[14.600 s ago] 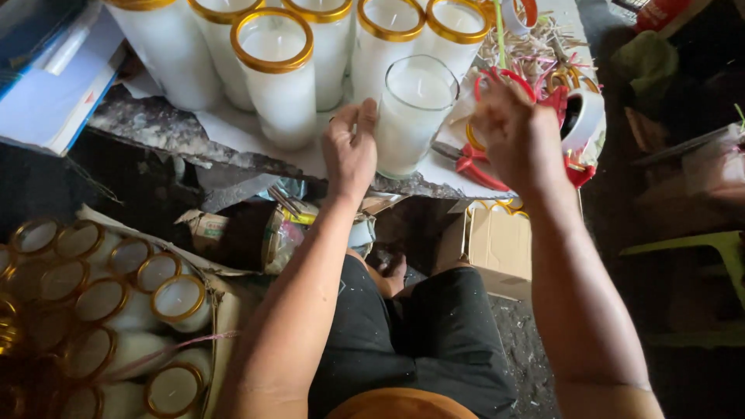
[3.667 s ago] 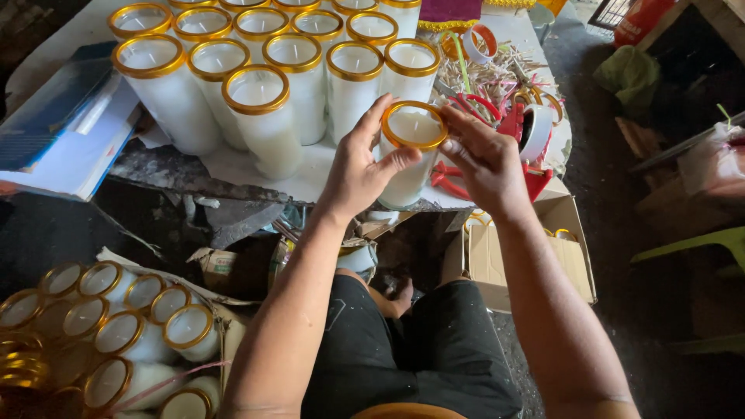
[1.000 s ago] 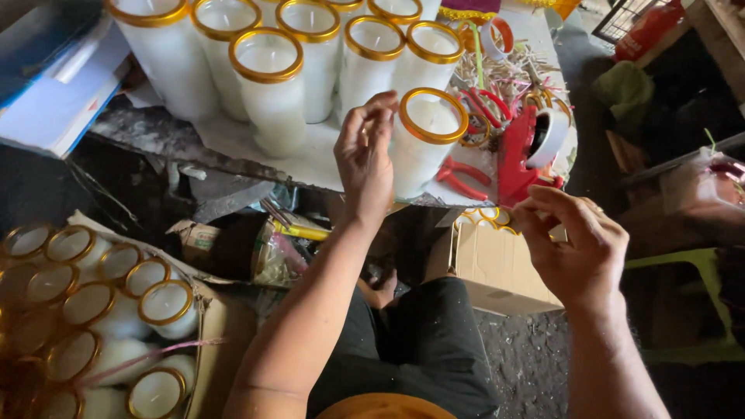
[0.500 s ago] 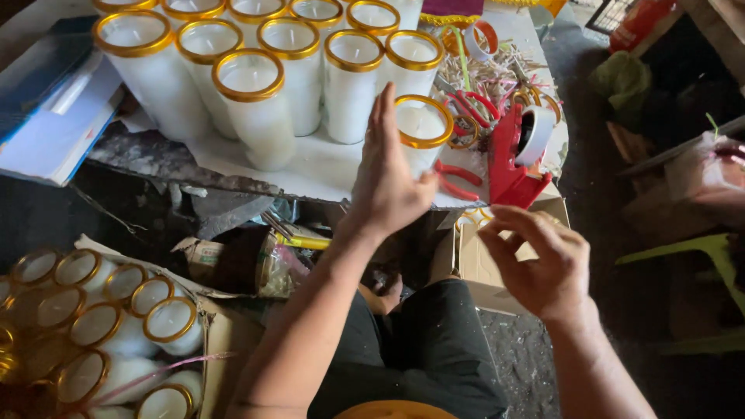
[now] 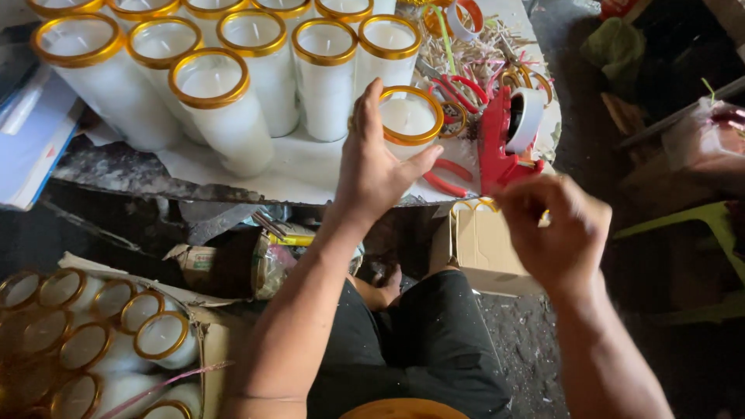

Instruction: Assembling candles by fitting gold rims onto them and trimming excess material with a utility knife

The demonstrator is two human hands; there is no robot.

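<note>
Cluttered table up top, packed with tall white candles in clear glasses, each wearing a gold rim band, and the left hand cups the nearest candle at the table's front edge, its grip wrapped loosely round the glass, the gold band already sitting on its rim. Right hand hangs lower and well apart, fingers pinched on something small I cannot make out, just below the red tape dispenser. Judging by the banded row behind and a box of more banded candles down on the floor, the batch looks well advanced.
</note>
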